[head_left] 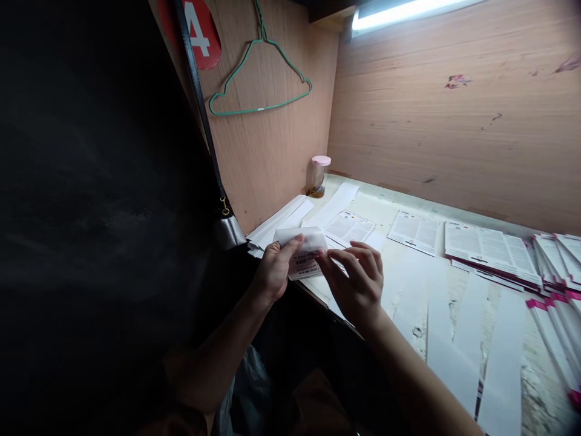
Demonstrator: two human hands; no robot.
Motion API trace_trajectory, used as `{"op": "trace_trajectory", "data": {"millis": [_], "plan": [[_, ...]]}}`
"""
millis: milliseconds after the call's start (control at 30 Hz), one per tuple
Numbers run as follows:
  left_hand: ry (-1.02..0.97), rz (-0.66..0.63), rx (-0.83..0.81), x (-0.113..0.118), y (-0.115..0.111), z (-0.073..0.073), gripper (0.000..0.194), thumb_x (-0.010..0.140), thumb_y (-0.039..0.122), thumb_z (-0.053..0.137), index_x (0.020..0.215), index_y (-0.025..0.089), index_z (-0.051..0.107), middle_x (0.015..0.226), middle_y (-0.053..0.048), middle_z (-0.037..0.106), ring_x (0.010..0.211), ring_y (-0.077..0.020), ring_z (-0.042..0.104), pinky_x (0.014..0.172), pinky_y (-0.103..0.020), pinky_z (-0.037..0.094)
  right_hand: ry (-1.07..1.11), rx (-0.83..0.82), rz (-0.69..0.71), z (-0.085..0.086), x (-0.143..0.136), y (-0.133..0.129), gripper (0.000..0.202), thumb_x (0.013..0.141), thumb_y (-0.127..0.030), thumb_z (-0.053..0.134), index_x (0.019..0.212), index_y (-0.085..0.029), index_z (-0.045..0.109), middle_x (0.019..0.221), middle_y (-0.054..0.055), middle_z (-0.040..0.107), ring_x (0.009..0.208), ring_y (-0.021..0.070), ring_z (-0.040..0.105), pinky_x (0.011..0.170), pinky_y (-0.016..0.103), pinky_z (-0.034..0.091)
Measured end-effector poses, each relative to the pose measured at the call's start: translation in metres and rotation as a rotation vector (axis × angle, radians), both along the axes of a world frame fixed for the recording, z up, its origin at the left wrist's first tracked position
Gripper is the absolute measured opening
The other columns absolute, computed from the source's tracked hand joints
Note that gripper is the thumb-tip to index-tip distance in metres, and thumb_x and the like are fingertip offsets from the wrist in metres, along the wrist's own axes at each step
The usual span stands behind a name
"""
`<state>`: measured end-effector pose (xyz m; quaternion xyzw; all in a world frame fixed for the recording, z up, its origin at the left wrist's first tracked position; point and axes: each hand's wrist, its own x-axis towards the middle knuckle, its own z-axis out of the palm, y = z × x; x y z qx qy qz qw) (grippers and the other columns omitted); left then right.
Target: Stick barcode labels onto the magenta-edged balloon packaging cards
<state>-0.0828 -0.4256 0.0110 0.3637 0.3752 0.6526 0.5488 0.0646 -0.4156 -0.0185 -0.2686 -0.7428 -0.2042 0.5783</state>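
Paper flap [313, 240] — long axis crosswise

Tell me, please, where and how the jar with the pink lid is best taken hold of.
Grip the round, clear body of the jar just below its pink lid, coming from the front right: it stands upright, with the wooden side panel close on its left.

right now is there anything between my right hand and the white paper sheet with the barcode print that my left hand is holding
Nothing visible: the bare right hand has its fingertips at the right edge of the white barcode-printed sheet. The bare left hand grips the opposite side.
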Motion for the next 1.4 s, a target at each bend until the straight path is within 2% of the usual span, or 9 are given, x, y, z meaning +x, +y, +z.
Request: {"op": "trace_trajectory", "data": {"millis": [200, 367, 433, 533, 633, 767, 900, 1233, 1400], "plan": [[-0.135, -0.11, -0.244, -0.02, 0.016, -0.001, 0.02, 0.076, 0.028, 0.074, 0.086, 0.011, 0.074, 0.077, -0.008, 0.075, 0.067, -0.018, 0.069, 0.064, -0.026, 0.055, -0.029, -0.163, 0.19, 0.006, 0.013, -0.03, 0.028, 0.08, -0.004, 0.065, 0.101, -0.023, 0.062, 0.092, 0.005, 0.065, 0.091, 0.0219, 0.055, 0.081, 0.042, 0.051], [-0.108, -0.028, -0.202, -0.012, 0.026, -0.008, 0.019, 0.075, 0.03, 0.076, 0.082, 0.013, 0.07, 0.068, -0.003, 0.07, 0.058, -0.0134, 0.064, 0.055, -0.021, 0.051, 0.327, -0.694, 0.487, 0.035, -0.019, -0.05, 0.007, 0.088, -0.018, 0.059, 0.083, -0.021, 0.056, 0.08, 0.002, 0.056, 0.076, 0.0165, 0.054, 0.066, 0.032, 0.049], [-0.073, -0.022, -0.137, -0.001, 0.025, -0.012, 0.022, 0.07, 0.031, 0.081, 0.072, 0.015, 0.067, 0.058, 0.001, 0.063, 0.05, -0.0104, 0.058, 0.05, -0.02, 0.047, 0.301, -0.798, 0.461, 0.037, -0.041, -0.044, 0.014, 0.088, -0.026, 0.061, 0.078, -0.021, 0.055, 0.081, 0.004, 0.055, 0.077, 0.0183, 0.052, 0.067, 0.034, 0.049], [-0.075, -0.007, -0.078, 0.008, 0.024, -0.015, 0.026, 0.066, 0.034, 0.084, 0.069, 0.016, 0.065, 0.057, 0.003, 0.06, 0.051, -0.0109, 0.059, 0.054, -0.021, 0.05, 0.215, -0.671, 0.163, 0.026, -0.058, -0.029, 0.016, 0.083, -0.034, 0.067, 0.083, -0.02, 0.06, 0.094, 0.009, 0.054, 0.09, 0.0251, 0.049, 0.079, 0.043, 0.047], [-0.053, 0.019, -0.056, 0.004, 0.024, -0.014, 0.029, 0.067, 0.037, 0.083, 0.081, 0.015, 0.071, 0.066, -0.001, 0.069, 0.06, -0.0156, 0.066, 0.061, -0.025, 0.053, 0.223, -0.545, -0.009, 0.009, -0.045, -0.016, 0.037, 0.08, -0.038, 0.069, 0.112, -0.021, 0.058, 0.11, 0.013, 0.051, 0.102, 0.0293, 0.047, 0.086, 0.048, 0.043], [-0.043, 0.032, -0.066, -0.008, 0.021, -0.009, 0.037, 0.064, 0.042, 0.083, 0.085, 0.014, 0.074, 0.073, -0.006, 0.074, 0.072, -0.0234, 0.072, 0.07, -0.032, 0.057, 0.213, -0.588, 0.069, -0.008, -0.007, 0.003, 0.026, 0.086, -0.032, 0.064, 0.109, -0.024, 0.055, 0.098, 0.006, 0.062, 0.093, 0.0242, 0.056, 0.087, 0.045, 0.041], [0.069, -0.131, -0.025, -0.01, 0.016, -0.01, 0.038, 0.061, 0.039, 0.087, 0.085, 0.012, 0.075, 0.077, -0.008, 0.076, 0.079, -0.027, 0.073, 0.074, -0.034, 0.058, 0.137, -0.556, 0.172, -0.01, 0.009, 0.012, 0.008, 0.089, -0.026, 0.063, 0.096, -0.023, 0.061, 0.077, 0.0, 0.065, 0.078, 0.0188, 0.058, 0.08, 0.038, 0.04], [0.07, -0.078, -0.023, -0.001, 0.017, -0.017, 0.026, 0.066, 0.034, 0.084, 0.079, 0.013, 0.075, 0.073, -0.007, 0.076, 0.067, -0.0235, 0.073, 0.07, -0.035, 0.059, 0.001, -0.162, -0.069, -0.015, 0.008, 0.005, 0.028, 0.082, -0.017, 0.072, 0.107, -0.031, 0.067, 0.085, -0.001, 0.069, 0.082, 0.0181, 0.056, 0.081, 0.039, 0.034], [0.054, -0.049, -0.057, 0.001, 0.02, -0.015, 0.025, 0.065, 0.032, 0.084, 0.081, 0.015, 0.075, 0.08, -0.006, 0.077, 0.075, -0.0226, 0.073, 0.073, -0.032, 0.058, -0.06, -0.121, -0.087, -0.022, 0.011, -0.005, 0.028, 0.083, -0.008, 0.067, 0.102, -0.029, 0.064, 0.084, -0.001, 0.069, 0.084, 0.0195, 0.057, 0.08, 0.04, 0.033]]}}
